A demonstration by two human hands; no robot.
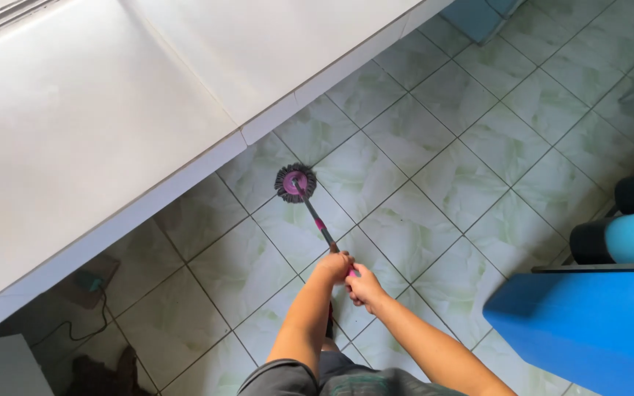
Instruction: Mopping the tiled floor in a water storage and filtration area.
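I see both hands clenched around the mop handle [322,229], left hand [334,265] higher up the shaft, right hand [363,284] just below and beside it, touching. Handle slants up and away to the mop head [295,183], a round pink disc with dark fringe, flat on the floor [471,183], pale green marbled tiles. Mop head sits just beside the edge of the white counter [111,125]. Blue box [588,323] at right, well apart. A cable [86,323] lies under the counter, lower left.
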